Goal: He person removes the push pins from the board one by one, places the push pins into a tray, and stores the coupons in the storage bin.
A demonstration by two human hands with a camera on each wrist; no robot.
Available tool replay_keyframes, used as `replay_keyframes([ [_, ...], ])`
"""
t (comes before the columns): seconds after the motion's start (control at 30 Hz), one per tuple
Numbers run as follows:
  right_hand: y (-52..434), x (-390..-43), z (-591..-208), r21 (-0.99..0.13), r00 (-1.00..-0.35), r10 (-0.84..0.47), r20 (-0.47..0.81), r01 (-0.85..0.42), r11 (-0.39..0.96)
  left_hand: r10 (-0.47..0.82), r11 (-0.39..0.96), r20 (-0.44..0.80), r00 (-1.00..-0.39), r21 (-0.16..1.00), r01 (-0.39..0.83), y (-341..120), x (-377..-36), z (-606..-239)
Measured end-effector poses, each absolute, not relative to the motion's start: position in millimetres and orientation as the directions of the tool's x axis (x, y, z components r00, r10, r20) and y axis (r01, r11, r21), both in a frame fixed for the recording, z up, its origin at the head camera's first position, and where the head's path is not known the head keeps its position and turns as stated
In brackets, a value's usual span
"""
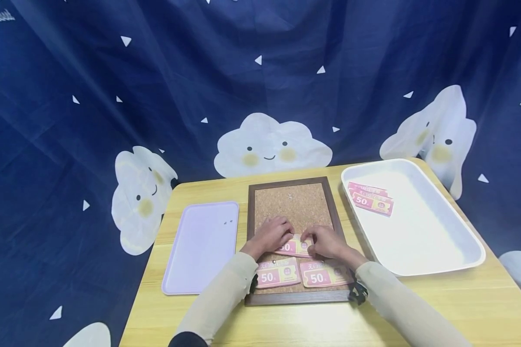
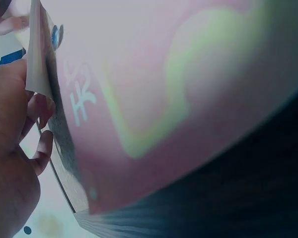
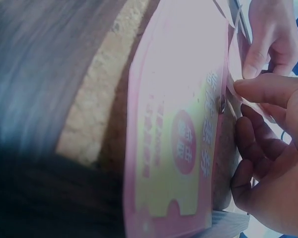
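In the head view my left hand point(image 1: 272, 235) and right hand point(image 1: 327, 242) hold a pink and yellow paper coupon point(image 1: 296, 246) by its two ends, over the middle of a cork board point(image 1: 265, 200). The right wrist view has the right hand point(image 3: 270, 134) pinching its edge between thumb and fingers. Fingers of the left hand point(image 2: 12, 114) grip the other end in the left wrist view. Below lie two more coupons side by side, a left coupon point(image 1: 278, 273) and a right coupon point(image 1: 323, 274). A metal pin point(image 3: 221, 104) stands at the right coupon's upper edge.
A dark wooden frame point(image 1: 297, 296) borders the board. Small clear pins point(image 1: 290, 196) sit on its upper cork. At right, a white tray point(image 1: 425, 231) holds several coupons point(image 1: 371, 200). A lilac tray point(image 1: 206, 246) with a couple of small dark bits point(image 1: 228, 222) lies at left.
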State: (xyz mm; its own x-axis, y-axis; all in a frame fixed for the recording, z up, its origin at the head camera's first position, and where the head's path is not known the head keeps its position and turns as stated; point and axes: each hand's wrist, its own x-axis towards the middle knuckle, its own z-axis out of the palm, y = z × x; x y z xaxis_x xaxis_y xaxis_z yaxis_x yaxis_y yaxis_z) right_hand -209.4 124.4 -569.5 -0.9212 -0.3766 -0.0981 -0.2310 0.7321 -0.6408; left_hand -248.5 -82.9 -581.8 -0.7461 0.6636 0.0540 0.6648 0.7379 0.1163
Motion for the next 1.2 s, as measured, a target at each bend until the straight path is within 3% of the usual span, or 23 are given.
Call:
replay_keyframes([
  [0.63, 123.7, -210.5, -570.7, -0.673, -0.943, -0.313, -0.114, -0.158, 0.722, 0.664, 0.736, 0.057, -0.745, 0.122, 0.666, -82.7, -249.1, -587.0],
  [0.87, 124.7, -211.1, -570.7, -0.687, -0.941, -0.314, -0.124, -0.147, 0.712, 0.668, 0.713, 0.173, -0.724, 0.131, 0.689, -85.7, -253.4, -582.9],
  [1.2, 125.5, -211.3, -569.3, -0.702, -0.94, -0.308, -0.147, -0.12, 0.702, 0.637, 0.745, 0.109, -0.763, 0.166, 0.645, -90.4, -253.9, -582.9],
])
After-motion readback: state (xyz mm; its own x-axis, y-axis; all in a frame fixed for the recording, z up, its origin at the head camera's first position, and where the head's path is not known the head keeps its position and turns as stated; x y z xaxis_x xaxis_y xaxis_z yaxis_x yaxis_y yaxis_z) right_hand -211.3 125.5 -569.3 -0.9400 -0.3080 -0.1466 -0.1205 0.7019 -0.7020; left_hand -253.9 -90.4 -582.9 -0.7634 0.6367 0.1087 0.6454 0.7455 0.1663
